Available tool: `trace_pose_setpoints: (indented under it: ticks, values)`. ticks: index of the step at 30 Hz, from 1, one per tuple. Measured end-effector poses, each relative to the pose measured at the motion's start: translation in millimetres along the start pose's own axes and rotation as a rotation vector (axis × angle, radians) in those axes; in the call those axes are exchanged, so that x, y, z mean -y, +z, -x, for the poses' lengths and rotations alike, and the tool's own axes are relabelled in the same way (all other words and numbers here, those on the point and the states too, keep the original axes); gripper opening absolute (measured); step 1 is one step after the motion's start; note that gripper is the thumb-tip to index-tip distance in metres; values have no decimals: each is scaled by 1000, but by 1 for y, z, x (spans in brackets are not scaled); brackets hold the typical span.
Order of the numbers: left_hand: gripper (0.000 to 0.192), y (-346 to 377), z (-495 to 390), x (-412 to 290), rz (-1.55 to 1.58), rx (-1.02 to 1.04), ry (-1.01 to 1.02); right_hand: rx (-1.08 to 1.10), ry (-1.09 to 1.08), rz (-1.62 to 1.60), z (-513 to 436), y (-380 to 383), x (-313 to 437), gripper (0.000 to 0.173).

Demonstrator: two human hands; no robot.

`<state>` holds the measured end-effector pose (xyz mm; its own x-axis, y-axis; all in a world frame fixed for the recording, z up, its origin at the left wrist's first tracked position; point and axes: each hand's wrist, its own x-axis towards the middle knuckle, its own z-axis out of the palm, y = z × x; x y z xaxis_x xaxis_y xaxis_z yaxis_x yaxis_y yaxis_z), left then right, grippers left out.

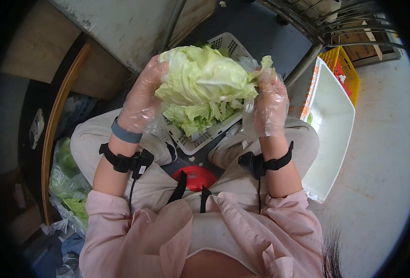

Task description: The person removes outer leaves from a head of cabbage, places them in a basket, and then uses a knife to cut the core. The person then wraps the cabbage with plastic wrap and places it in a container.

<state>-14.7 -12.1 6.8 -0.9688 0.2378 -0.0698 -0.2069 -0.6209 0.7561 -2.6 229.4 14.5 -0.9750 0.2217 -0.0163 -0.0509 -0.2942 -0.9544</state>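
A pale green head of leafy cabbage (pixel 205 76) is held up sideways between my two hands, both in clear plastic gloves. My left hand (pixel 145 92) grips one end of the head, thumb on the near side. At the other end, my right hand (pixel 271 100) has its fingers closed on a leaf edge (pixel 266 62); whether that leaf is still attached is hard to tell. Below the head, a white plastic basket (pixel 190 148) on the floor between my feet contains loose green leaves (pixel 203 116). The head hides much of the basket.
A white foam box (pixel 330 139) stands beside my right knee, with a yellow crate (pixel 351 74) behind it. Left of me are a plastic bag of greens (pixel 67 180) and a wooden edge (pixel 60 100). A metal rack (pixel 319 36) rises ahead. Something red and round (pixel 196 178) is below me.
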Motion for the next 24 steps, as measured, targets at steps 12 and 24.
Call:
trace_pose_setpoints:
  ticks: [12,24]
  values:
    - [35,-31,-7,3,40,-231,-104,30,-107,383,-26,-24,29,42]
    - [47,3,4,26,-35,-146,-163,494,-924,1227,18,45,1,53]
